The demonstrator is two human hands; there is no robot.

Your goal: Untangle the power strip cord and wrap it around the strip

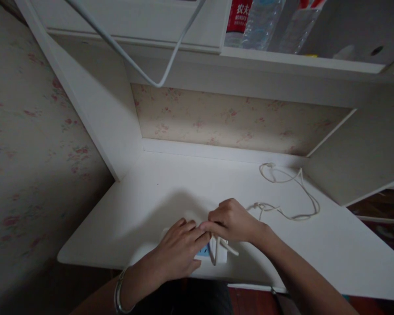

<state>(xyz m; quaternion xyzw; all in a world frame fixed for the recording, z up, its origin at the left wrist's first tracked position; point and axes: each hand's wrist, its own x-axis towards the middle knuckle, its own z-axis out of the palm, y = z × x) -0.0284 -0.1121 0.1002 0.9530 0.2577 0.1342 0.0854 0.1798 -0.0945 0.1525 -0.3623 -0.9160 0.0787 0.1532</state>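
A white power strip [222,257] with a blue socket face lies near the front edge of the white desk, partly covered by my hands. My left hand [179,249] is closed over its left part, fingers bent across the top. Just to the right, my right hand [231,221] is closed in a pinch at the white cord [230,248], which loops over the right end of the strip. The fingertips of both hands meet, hiding the exact spot gripped. From behind my right hand the cord runs over the desk to the back right in loose loops.
Above the desk is a shelf [302,61] holding plastic bottles [262,22]. A grey-white bent tube [157,83] hangs in front at upper left. White side panels [95,96] stand at both ends, and flowered wallpaper [213,118] shows behind.
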